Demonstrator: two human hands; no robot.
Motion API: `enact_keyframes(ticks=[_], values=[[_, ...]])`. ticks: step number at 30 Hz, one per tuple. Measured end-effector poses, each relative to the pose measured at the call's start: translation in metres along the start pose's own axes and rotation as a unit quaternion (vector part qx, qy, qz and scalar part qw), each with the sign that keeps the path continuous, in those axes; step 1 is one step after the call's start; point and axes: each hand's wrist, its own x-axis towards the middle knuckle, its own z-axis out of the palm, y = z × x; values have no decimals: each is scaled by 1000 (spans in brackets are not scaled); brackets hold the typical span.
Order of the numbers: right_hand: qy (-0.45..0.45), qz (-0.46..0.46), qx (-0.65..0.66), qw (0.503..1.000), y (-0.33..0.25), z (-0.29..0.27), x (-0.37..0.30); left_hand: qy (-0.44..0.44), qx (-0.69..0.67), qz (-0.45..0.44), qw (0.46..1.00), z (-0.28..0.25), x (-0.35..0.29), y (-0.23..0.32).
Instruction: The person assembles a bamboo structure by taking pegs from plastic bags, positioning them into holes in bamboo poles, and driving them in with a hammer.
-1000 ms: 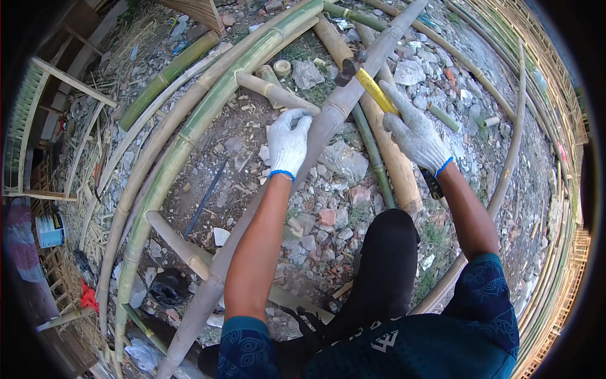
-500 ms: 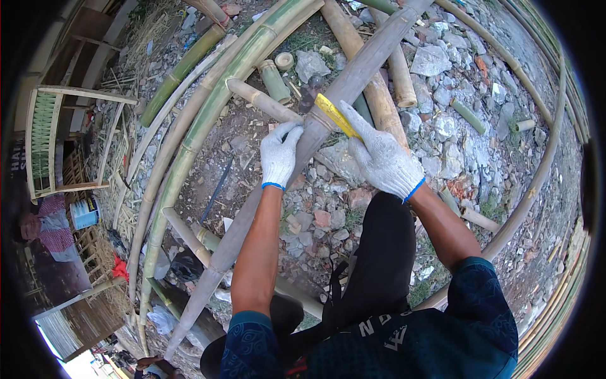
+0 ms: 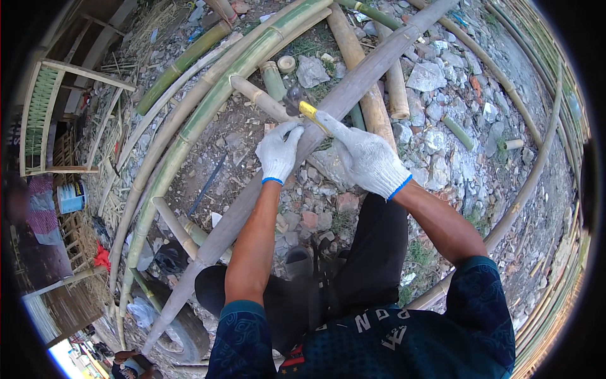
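Note:
My right hand point(image 3: 372, 159), in a white knitted glove with a blue cuff, is closed round a hammer point(image 3: 307, 110) with a yellow handle and a dark head. The hammer head hangs over the end of a short bamboo crosspiece point(image 3: 260, 99). That end meets a long grey bamboo pole point(image 3: 366, 79) running diagonally under both hands. My left hand point(image 3: 278, 151), gloved alike, is pinched at this joint, thumb and fingers together. Whatever lies between its fingertips is too small to make out. The hammer head is close to those fingertips.
Curved green bamboo poles point(image 3: 208, 104) run along the left. Thick bamboo lengths point(image 3: 360, 69) lie beyond the grey pole. Stones and rubble point(image 3: 435, 126) cover the ground. A dark thin rod point(image 3: 207, 185) lies left of my left forearm. A woven-panel frame point(image 3: 43, 120) stands far left.
My right hand has moved left and swung the hammer head toward the crosspiece's end. My left hand keeps its pinch at the joint. My view has shifted slightly.

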Motion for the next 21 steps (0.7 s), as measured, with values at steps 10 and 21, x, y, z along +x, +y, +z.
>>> enact_keyframes(ticks=[10,21], values=[[-6,-5,-46,999,-4,7,-7,-21,-10,-20,1000,-7,-5,18],[-92,33,-130,987,-31,3,5,186,-11,36,982,11,4,-11]])
